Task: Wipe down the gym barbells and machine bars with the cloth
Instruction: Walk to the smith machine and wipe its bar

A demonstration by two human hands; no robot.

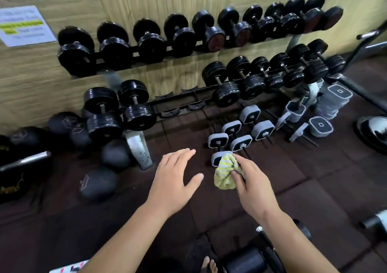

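While my right hand (253, 187) pinches the bunched yellow-striped cloth (226, 172) between thumb and fingers, the cloth sits over the near end of the nearest grey dumbbell (217, 141) on the floor mat (293, 189). Touching or just above, I cannot tell. Left hand (173, 178) hovers flat just beside it, fingers straight, holding nothing. Hands apart.

Risks, as I judge them:
- Cloth is wadded small. Likely only a patch meets the surface, so parts get missed.
- The dumbbell lies free on the mat with nothing bracing it. A sideways rub could roll it into its neighbours unless the left hand comes down to steady it.
- My bare foot (209, 265) shows at the bottom edge, close to dark heavy gear. Anything nudged loose there could land on toes.

Counts:
- Cloth: one.
- Small grey dumbbells on the floor: five I can separate, plus a grey stack behind them.
- Black dumbbells (114, 45) on the rack (138, 145): about ten on the top rail, about six middle right, two lower left. The far ones blur together.
- Empty cradles (169, 111): two pairs.
- Dark balls (98, 183) by the rack leg: about six.
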